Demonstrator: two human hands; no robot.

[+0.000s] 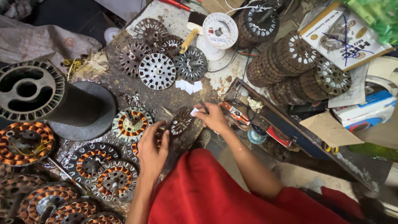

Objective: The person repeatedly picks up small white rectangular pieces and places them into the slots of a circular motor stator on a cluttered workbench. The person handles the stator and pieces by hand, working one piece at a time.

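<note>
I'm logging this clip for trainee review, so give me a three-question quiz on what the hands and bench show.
1. True or false: the left hand rests flat beside the bare stator core.
2. What does the right hand pinch? A) a screwdriver B) a small white paper slip C) a brush
3. What colour is the wire on the wound stators at lower left?

Key: 1 true; 2 B; 3 copper-orange.
</note>
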